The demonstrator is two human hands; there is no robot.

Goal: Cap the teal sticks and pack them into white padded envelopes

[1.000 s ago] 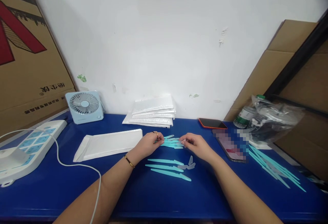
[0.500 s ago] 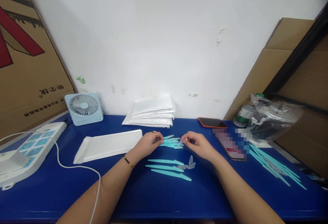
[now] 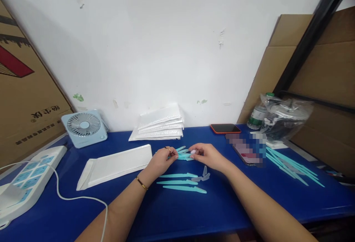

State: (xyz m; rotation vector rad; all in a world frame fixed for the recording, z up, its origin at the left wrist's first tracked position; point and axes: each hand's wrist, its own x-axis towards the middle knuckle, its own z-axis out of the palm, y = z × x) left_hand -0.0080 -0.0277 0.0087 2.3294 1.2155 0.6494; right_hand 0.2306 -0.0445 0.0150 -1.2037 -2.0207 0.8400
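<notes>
Blue and glossy, the table (image 3: 194,212) carried three slim turquoise plastic sticks (image 3: 180,182) nearest you, flat and tapered, with small greyish caps (image 3: 202,176) just right of them. Past those, your left hand (image 3: 162,160) and right hand (image 3: 206,156) each pinched one end of a bundle of sticks (image 3: 183,154), both grips narrow and closed on it, the bundle low over the table. Held only at the tips, those smooth blades could have fanned out or slipped loose, in my judgement. Left of your hands lay a white padded envelope (image 3: 116,165); farther off were a stack of envelopes (image 3: 159,123), a pale blue fan (image 3: 84,126) and a phone (image 3: 225,128).
</notes>
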